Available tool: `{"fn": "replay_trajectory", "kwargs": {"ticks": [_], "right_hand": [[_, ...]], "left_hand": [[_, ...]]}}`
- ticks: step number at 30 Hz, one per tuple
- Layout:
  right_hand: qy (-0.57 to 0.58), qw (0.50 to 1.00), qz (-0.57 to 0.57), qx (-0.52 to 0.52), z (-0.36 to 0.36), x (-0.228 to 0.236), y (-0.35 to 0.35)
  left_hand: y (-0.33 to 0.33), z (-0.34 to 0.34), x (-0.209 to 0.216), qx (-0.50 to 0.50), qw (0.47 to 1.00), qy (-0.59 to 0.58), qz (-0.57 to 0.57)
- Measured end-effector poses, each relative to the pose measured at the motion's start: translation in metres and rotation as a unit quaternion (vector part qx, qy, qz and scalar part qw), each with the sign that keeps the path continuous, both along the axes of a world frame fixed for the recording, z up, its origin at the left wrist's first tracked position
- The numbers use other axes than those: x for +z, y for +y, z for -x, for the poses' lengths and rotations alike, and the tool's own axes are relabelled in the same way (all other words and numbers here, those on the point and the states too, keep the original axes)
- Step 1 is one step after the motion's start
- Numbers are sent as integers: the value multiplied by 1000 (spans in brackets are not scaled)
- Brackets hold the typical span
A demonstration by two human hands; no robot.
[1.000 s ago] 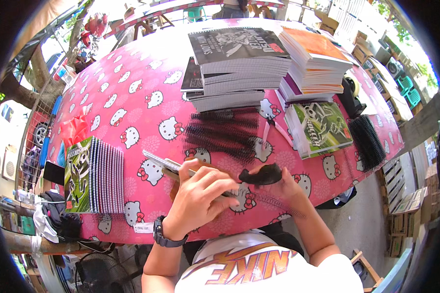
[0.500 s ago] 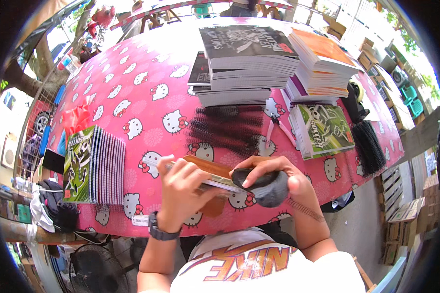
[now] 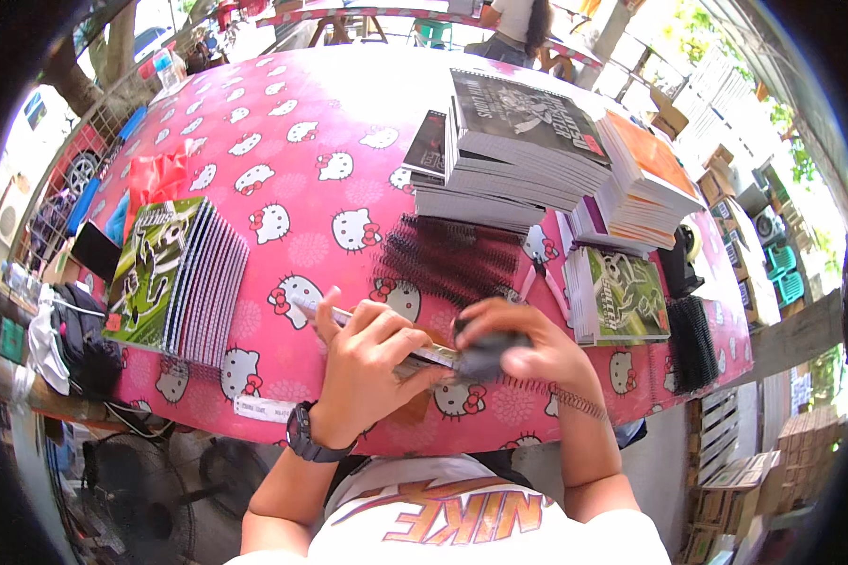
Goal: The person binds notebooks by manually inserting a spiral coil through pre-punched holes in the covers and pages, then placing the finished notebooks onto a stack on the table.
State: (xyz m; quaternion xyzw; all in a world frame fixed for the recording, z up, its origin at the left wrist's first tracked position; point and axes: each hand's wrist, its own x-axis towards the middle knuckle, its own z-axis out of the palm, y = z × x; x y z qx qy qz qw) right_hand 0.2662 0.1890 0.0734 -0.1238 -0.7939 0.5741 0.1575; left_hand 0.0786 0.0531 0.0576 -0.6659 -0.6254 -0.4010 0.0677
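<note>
My left hand [image 3: 372,356], with a dark watch on its wrist, is closed round a thin book [image 3: 435,356] held edge-on above the table. My right hand [image 3: 542,356] is smeared by motion but curls round a rounded dark grey, cloth-like object [image 3: 488,358], which meets the right end of the book's edge. From that spot a dark spiral binding coil [image 3: 577,403] trails right across my right wrist. A brown flat piece [image 3: 410,411] shows partly beneath the book, mostly hidden by my left hand. Loose black coils [image 3: 450,256] lie just beyond my hands, beside pink-handled pliers [image 3: 543,281].
Green-covered spiral-bound books [image 3: 174,278] are stacked at the left. Black-covered books [image 3: 528,132], orange-topped books [image 3: 652,169] and green-covered books [image 3: 622,294] stand at the right, with more black coils [image 3: 693,344] near the table [image 3: 301,250] edge. Another person [image 3: 513,33] is far back.
The view has shifted, so the table appears turned and lower. My right hand and the dark object have moved slightly left along the book's edge. The left hand keeps its hold.
</note>
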Motion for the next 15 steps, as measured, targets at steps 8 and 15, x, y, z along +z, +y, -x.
{"fn": "replay_trajectory", "kwargs": {"ticks": [8, 15], "right_hand": [[-107, 992, -46, -39, 15, 4, 16], [-139, 963, -221, -63, 24, -8, 21]], "left_hand": [[0, 13, -5, -2, 1000, 10, -4], [-10, 21, -9, 39, 999, -29, -14]]}}
